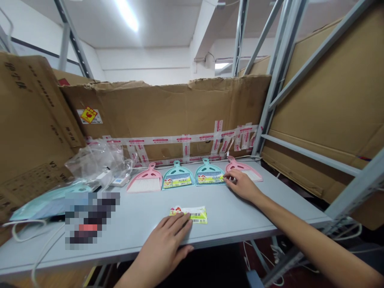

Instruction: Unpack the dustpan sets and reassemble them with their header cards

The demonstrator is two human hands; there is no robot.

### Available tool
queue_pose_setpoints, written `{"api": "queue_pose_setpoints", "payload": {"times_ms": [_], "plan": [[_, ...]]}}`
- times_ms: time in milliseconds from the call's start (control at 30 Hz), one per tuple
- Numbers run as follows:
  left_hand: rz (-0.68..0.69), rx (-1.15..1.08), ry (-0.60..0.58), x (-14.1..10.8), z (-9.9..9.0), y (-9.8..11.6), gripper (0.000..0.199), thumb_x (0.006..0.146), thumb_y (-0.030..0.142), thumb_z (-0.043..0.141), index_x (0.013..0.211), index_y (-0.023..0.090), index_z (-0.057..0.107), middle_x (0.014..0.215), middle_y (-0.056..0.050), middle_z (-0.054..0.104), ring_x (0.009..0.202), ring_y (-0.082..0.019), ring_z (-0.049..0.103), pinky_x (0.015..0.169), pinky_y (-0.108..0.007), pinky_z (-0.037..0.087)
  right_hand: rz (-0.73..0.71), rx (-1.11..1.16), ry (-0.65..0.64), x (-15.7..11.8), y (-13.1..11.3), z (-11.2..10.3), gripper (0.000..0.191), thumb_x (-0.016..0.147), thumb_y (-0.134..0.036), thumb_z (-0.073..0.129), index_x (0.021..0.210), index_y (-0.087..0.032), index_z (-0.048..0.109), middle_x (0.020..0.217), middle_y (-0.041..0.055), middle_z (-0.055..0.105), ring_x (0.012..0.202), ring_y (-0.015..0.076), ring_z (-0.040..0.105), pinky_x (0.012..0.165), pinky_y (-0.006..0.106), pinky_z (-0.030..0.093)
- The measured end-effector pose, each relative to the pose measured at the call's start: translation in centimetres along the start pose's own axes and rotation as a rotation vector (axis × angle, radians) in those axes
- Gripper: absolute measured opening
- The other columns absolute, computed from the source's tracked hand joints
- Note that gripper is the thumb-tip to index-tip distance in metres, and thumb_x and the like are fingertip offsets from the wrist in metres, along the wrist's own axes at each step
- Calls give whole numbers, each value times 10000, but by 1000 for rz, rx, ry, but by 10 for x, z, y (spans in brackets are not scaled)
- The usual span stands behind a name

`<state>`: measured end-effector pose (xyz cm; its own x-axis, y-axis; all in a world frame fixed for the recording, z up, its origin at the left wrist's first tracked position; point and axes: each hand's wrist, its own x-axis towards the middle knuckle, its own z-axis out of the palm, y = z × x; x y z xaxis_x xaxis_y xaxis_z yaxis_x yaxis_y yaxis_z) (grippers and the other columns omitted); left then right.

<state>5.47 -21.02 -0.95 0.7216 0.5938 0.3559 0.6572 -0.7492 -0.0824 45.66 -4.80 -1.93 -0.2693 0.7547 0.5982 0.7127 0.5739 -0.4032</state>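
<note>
Along the near edge of the table point(144, 216), my left hand point(168, 240) lies flat with fingers spread, pressing on a printed label point(195, 215), while at far right my right hand point(241, 186) curls against a pink dustpan point(244, 168), its grip unclear.

Pink plastic dustpan point(144, 179) with white bristles. Two teal plastic dustpans point(177, 170), grey-blue bristles, yellow-green labels. Second pink plastic dustpan point(237, 165), white bristles. Loose yellow-green paper label point(192, 215), red-and-white motif. Brown corrugated cardboard point(162, 108), white tape with red print point(159, 140).
</note>
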Motion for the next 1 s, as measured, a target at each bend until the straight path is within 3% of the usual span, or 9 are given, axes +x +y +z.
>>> {"api": "queue_pose_setpoints", "payload": {"times_ms": [200, 333, 467, 567, 733, 900, 1000], "plan": [[-5, -96, 165, -24, -1, -10, 229, 1145, 338, 667, 1323, 334, 811, 1351, -29, 844, 1196, -251, 788, 1036, -433, 654, -23, -10, 5, -1, -8, -1, 155, 1061, -279, 623, 1029, -228, 765, 1033, 96, 802, 986, 282, 730, 901, 425, 567], [-85, -190, 166, -39, -5, -28, 272, 1168, 325, 611, 1281, 357, 856, 1207, -37, 879, 1079, -237, 805, 946, -402, 680, -110, -19, -13, 1, -31, 2, 198, 1109, -305, 593, 1085, -240, 778, 1055, 115, 794, 1030, 305, 715, 945, 467, 571], [-182, -222, 218, -49, -8, -58, 302, 1174, 378, 595, 1245, 341, 886, 1178, -51, 883, 1053, -243, 798, 939, -396, 683, -316, -42, -167, 11, -71, 14, 201, 1117, -278, 602, 1160, -250, 796, 1099, 127, 784, 1069, 310, 682, 955, 479, 565], [-241, -230, 185, -51, -14, -74, 312, 1170, 391, 588, 1244, 342, 887, 1215, -66, 864, 1098, -255, 783, 964, -402, 667, -469, -81, -276, 28, -104, 34, 202, 1110, -266, 635, 1236, -229, 788, 1136, 136, 773, 1104, 310, 649, 946, 459, 552], [-293, -191, 106, -52, -24, -74, 312, 1150, 420, 625, 1369, 385, 844, 1346, -65, 833, 1251, -307, 749, 1061, -491, 618, -601, -103, -348, 72, -150, 82, 202, 1124, -210, 620, 1251, -186, 776, 1174, 131, 769, 1120, 293, 614, 983, 431, 520], [-320, -200, 79, -57, -25, -75, 379, 1139, 475, 635, 1472, 376, 787, 1459, -75, 796, 1354, -330, 719, 1133, -538, 591, -620, -202, -410, 120, -178, 132, 306, 1035, -49, 660, 1283, -157, 803, 1213, 137, 769, 1115, 283, 601, 974, 385, 494], [-360, -204, 112, -59, -21, -78, 452, 1109, 528, 678, 1518, 354, 762, 1496, -99, 776, 1392, -346, 702, 1153, -538, 597, -653, -223, -471, 140, -187, 151, 311, 1030, -16, 653, 1217, -169, 848, 1208, 131, 777, 1102, 277, 611, 930, 363, 481]]}}
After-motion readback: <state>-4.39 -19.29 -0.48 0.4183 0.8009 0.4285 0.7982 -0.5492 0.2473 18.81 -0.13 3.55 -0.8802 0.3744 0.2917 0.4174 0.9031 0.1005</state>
